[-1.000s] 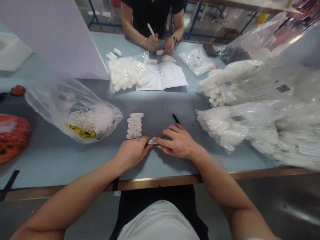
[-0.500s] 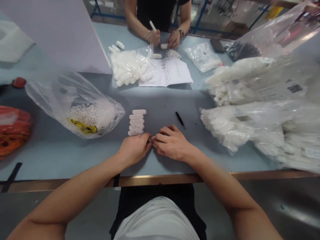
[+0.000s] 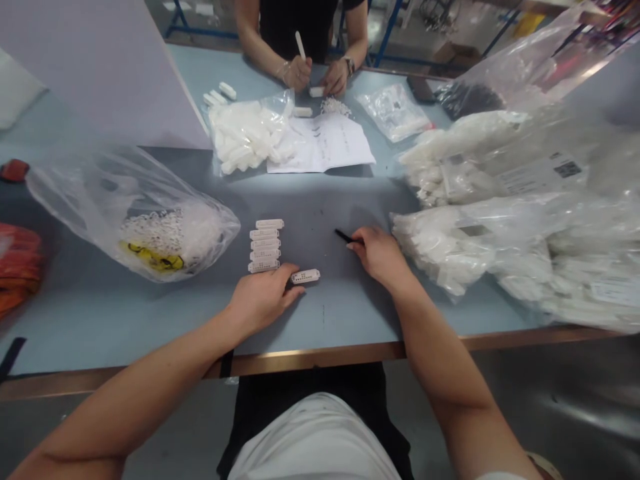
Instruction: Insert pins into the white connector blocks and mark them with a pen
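My left hand [image 3: 266,295] is closed, pinching one end of a small white oblong plastic piece [image 3: 306,276] with rows of dark dots on its face. Just beyond this hand, several like pieces [image 3: 265,245] lie stacked in a short column on the table. Off to the right, my right hand [image 3: 377,255] has its thumb and fingers closed on a slim black pen-like tool [image 3: 343,235], whose one end is covered by the fingers. The tool points left, low over or on the table; which one I cannot tell.
An open clear bag [image 3: 170,237] of small white parts lies left, full plastic bags [image 3: 445,247] right. Across the table [image 3: 320,333], a co-worker's hands [image 3: 300,72] hold a white stick-like thing and a white piece near papers [image 3: 333,143] and a bag of white pieces [image 3: 247,137].
My right hand has left the white piece, moved right and taken hold of the black tool. My left hand still holds the piece, now in plain sight. The view has shifted slightly.
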The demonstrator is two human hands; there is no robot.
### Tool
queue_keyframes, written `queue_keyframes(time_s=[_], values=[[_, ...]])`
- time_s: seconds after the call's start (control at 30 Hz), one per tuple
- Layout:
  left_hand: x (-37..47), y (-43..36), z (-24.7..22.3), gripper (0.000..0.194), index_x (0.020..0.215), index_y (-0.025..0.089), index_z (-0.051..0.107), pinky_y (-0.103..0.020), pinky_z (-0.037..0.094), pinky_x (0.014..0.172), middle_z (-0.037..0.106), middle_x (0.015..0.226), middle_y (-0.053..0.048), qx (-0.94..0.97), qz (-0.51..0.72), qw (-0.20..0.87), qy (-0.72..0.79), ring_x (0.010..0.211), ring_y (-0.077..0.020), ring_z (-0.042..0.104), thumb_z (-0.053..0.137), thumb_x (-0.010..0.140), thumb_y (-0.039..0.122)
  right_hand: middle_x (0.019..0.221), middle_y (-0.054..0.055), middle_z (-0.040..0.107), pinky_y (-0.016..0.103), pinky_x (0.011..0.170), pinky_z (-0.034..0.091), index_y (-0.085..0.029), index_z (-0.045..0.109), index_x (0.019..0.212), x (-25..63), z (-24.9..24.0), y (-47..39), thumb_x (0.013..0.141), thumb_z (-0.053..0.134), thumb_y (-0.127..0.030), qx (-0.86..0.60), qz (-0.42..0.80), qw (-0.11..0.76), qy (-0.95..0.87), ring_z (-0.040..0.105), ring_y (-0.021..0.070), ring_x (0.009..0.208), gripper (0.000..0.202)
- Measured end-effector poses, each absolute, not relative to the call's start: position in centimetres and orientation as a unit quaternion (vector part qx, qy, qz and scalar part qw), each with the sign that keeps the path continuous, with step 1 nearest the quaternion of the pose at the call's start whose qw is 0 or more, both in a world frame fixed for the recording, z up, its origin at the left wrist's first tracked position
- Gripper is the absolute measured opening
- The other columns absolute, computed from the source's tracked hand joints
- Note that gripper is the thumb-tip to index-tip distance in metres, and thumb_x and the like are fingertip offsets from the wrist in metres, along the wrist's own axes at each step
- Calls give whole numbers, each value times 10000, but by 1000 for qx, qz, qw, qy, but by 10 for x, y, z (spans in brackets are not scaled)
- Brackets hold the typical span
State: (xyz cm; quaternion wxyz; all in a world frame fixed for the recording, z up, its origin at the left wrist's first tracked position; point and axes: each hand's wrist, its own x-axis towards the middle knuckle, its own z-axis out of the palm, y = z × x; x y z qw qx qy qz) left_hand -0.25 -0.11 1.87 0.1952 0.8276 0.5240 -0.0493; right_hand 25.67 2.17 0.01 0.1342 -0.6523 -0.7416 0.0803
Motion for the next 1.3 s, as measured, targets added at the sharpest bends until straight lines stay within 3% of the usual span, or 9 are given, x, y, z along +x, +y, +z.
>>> queue_keyframes(time_s=[0.13, 0.23, 0.4, 0.47, 0.57, 0.67, 0.77, 1.0, 1.3], values=[[-1, -2, 20, 370, 1157, 257, 559, -277, 423, 609, 698, 874, -33, 832, -50, 183, 521, 786, -214, 659, 433, 898, 488, 849, 106, 651, 343, 685, 439, -157, 633, 894, 254, 7, 19, 872, 524, -220, -660, 87, 135, -734, 608, 239, 799, 128], [-1, -2, 20, 358, 1140, 247, 573, -275, 433, 626, 697, 867, -44, 834, -46, 181, 519, 782, -209, 659, 402, 913, 466, 817, 81, 651, 335, 672, 446, -173, 610, 884, 253, 17, 15, 886, 506, -275, -652, 130, 212, -717, 602, 209, 748, 146], [-3, -2, 18, 364, 1135, 236, 568, -282, 439, 616, 694, 840, -47, 828, -41, 186, 527, 737, -212, 659, 391, 915, 466, 782, -1, 638, 255, 490, 459, -211, 514, 1032, 238, 20, 6, 848, 579, -355, -582, 438, 395, -560, 543, 103, 516, 243], [-3, -2, 18, 361, 1119, 230, 570, -285, 436, 604, 693, 833, -48, 830, -42, 182, 526, 728, -218, 662, 385, 916, 465, 764, -19, 619, 259, 498, 500, -217, 532, 1062, 229, 18, 4, 794, 657, -350, -539, 531, 420, -501, 572, 105, 532, 325], [-3, -2, 18, 360, 1107, 222, 567, -293, 435, 596, 695, 844, -53, 833, -42, 175, 523, 732, -230, 666, 374, 918, 459, 725, -5, 613, 304, 597, 565, -186, 644, 948, 217, 14, 2, 769, 688, -413, -499, 602, 416, -463, 615, 128, 609, 292], [-2, -3, 18, 359, 1106, 218, 561, -298, 439, 599, 695, 842, -53, 831, -43, 176, 525, 738, -235, 668, 377, 914, 459, 794, 23, 645, 312, 630, 582, -184, 702, 869, 211, 13, 2, 737, 702, -484, -494, 610, 420, -456, 621, 136, 666, 328], [-2, -3, 18, 355, 1101, 221, 561, -289, 437, 596, 694, 827, -50, 828, -46, 175, 530, 737, -229, 668, 380, 911, 460, 703, 7, 651, 301, 629, 569, -186, 707, 879, 209, 13, 1, 751, 684, -498, -525, 583, 404, -470, 628, 134, 623, 338], [-3, -3, 16, 370, 1097, 227, 568, -290, 424, 563, 699, 826, -47, 837, -43, 166, 520, 714, -230, 668, 352, 924, 472, 626, -1, 649, 245, 513, 506, -188, 629, 789, 204, 9, -2, 782, 641, -372, -563, 554, 344, -508, 598, 124, 543, 185], [-4, -3, 12, 366, 1082, 227, 573, -281, 413, 553, 702, 809, -47, 841, -36, 162, 515, 693, -225, 663, 350, 929, 474, 633, -3, 641, 250, 547, 507, -189, 634, 784, 204, 10, -2, 786, 632, -356, -559, 548, 325, -530, 597, 123, 566, 167]])
